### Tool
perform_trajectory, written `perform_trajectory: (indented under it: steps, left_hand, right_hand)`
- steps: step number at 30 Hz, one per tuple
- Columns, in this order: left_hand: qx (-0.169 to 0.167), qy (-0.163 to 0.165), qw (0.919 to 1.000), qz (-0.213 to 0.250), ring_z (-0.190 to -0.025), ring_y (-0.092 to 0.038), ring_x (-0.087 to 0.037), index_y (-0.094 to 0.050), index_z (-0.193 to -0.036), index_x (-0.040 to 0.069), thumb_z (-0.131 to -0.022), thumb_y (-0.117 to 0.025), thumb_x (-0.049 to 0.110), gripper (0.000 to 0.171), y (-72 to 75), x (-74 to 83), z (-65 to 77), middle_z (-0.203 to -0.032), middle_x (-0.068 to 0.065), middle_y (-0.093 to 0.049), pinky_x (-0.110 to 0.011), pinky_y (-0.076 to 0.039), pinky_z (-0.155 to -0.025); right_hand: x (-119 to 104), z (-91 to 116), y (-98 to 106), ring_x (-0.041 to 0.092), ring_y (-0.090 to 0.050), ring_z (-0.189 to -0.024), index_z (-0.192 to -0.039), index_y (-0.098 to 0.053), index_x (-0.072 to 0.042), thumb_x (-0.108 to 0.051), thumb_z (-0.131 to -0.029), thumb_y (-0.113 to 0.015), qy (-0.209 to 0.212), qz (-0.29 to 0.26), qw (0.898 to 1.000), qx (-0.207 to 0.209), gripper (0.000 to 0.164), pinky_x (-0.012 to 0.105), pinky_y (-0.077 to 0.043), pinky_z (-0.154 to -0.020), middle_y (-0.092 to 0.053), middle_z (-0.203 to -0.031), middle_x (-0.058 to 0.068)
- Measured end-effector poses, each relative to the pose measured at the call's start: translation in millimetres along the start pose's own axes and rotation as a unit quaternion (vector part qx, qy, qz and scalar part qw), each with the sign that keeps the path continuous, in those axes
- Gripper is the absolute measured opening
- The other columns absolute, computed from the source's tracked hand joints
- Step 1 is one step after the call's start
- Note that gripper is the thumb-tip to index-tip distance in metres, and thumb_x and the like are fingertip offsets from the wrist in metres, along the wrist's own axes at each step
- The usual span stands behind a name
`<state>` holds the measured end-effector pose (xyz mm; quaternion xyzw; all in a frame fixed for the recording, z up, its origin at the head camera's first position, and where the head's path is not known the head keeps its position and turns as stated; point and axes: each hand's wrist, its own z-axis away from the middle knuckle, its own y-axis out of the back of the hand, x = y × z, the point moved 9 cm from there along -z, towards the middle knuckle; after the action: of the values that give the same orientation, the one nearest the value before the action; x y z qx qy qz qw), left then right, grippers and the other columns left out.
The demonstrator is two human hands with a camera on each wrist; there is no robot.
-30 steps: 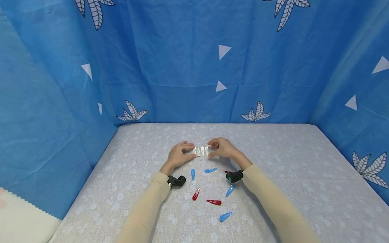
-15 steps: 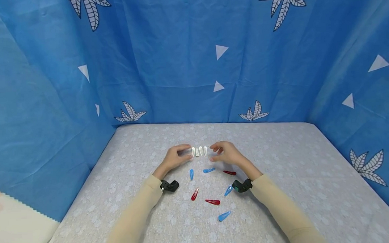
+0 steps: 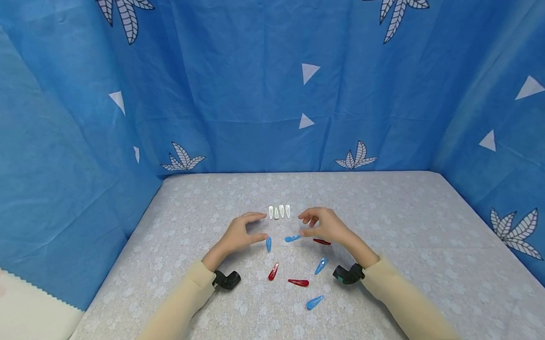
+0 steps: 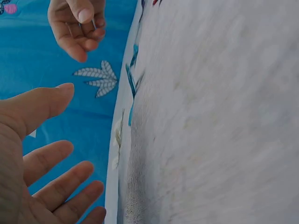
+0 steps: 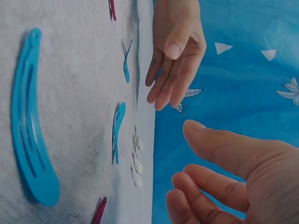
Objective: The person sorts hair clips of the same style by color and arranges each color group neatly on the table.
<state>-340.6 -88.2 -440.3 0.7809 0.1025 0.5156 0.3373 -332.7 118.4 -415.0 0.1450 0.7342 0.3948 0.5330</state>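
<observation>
Several white snap hair clips (image 3: 281, 211) stand side by side in a short row on the table. My left hand (image 3: 239, 234), fingers straight and holding nothing, is nearer to me and left of that row. Its thumb tip appears by an upright blue hair clip (image 3: 268, 244); in the left wrist view the fingers are spread above the cloth. Opposite it, my right hand (image 3: 326, 224) has loosely bent fingers with nothing between them. Its thumb is close to a slanted blue clip (image 3: 292, 238), and a dark red clip (image 3: 322, 241) lies just below the palm.
Closer to me are scattered a red clip (image 3: 273, 271), another red clip (image 3: 298, 282), a blue clip (image 3: 321, 266) and a further blue clip (image 3: 314, 302). A patterned pale cloth covers the table (image 3: 394, 235). Blue curtain (image 3: 250, 90) encloses the back and sides.
Both hands have drawn back from the white clips toward me and moved apart, the left going left and the right going right. The row of white clips stays in place.
</observation>
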Motion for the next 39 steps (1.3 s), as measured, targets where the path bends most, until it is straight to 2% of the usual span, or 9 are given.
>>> perform_trajectory:
  steps: [9, 16, 21, 31, 36, 39]
  left_hand:
    - [-0.017, -0.012, 0.9997, 0.009, -0.125, -0.056, -0.034, -0.064, -0.128, 0.002, -0.078, -0.082, 0.025, 0.058, -13.6, 5.9, 18.8, -0.131, -0.014, -0.062, -0.051, -0.043, -0.107]
    - [-0.019, -0.011, 0.9996, 0.015, -0.127, -0.055, -0.033, -0.065, -0.126, 0.003, -0.078, -0.083, 0.027, 0.057, -23.3, 3.6, 24.3, -0.133, -0.013, -0.061, -0.051, -0.043, -0.109]
    - [-0.007, -0.012, 0.9999, 0.007, -0.126, -0.055, -0.033, -0.066, -0.124, 0.003, -0.076, -0.084, 0.025, 0.056, -24.6, 1.2, 25.0, -0.132, -0.013, -0.062, -0.051, -0.042, -0.109]
    - [0.002, -0.020, 0.9993, -0.031, -0.126, -0.056, -0.032, -0.068, -0.121, 0.001, -0.077, -0.083, 0.026, 0.053, -28.6, 0.5, 26.5, -0.130, -0.011, -0.064, -0.048, -0.043, -0.108]
    - [0.008, -0.027, 0.9986, -0.044, -0.125, -0.056, -0.031, -0.068, -0.121, 0.001, -0.076, -0.083, 0.027, 0.053, -28.2, 1.3, 26.5, -0.128, -0.011, -0.065, -0.048, -0.044, -0.107]
    - [0.011, -0.032, 0.9982, -0.050, -0.124, -0.057, -0.031, -0.068, -0.121, 0.001, -0.076, -0.084, 0.027, 0.053, -28.1, 1.7, 26.9, -0.128, -0.010, -0.065, -0.048, -0.045, -0.106]
  right_hand:
    - [1, 8, -11, 0.013, -0.059, -0.079, -0.104, -0.071, -0.003, -0.015, -0.080, -0.081, -0.007, 0.007, 1.000, -0.015, 0.029, 0.026, -0.049, -0.067, -0.070, -0.091, 0.006]
    - [5, 10, -21, 0.011, -0.056, -0.075, -0.099, -0.072, -0.005, -0.017, -0.080, -0.081, -0.007, 0.008, 0.999, -0.037, 0.024, 0.025, -0.048, -0.063, -0.070, -0.089, 0.005]
    - [9, 10, -27, 0.010, -0.054, -0.069, -0.096, -0.072, -0.005, -0.016, -0.079, -0.082, -0.005, 0.016, 0.999, -0.044, 0.023, 0.023, -0.046, -0.059, -0.070, -0.085, 0.002]
    - [17, 11, -32, 0.009, -0.054, -0.073, -0.090, -0.075, -0.011, -0.017, -0.078, -0.083, -0.030, 0.047, 0.998, -0.027, 0.016, 0.025, -0.047, -0.064, -0.069, -0.082, -0.003]
    - [17, 11, -30, 0.010, -0.056, -0.076, -0.092, -0.074, -0.010, -0.018, -0.076, -0.084, -0.040, 0.053, 0.998, -0.012, 0.020, 0.027, -0.049, -0.067, -0.069, -0.085, -0.001]
    - [15, 11, -29, 0.012, -0.058, -0.077, -0.097, -0.074, -0.006, -0.020, -0.074, -0.086, -0.038, 0.058, 0.998, -0.002, 0.029, 0.028, -0.051, -0.067, -0.069, -0.088, 0.001]
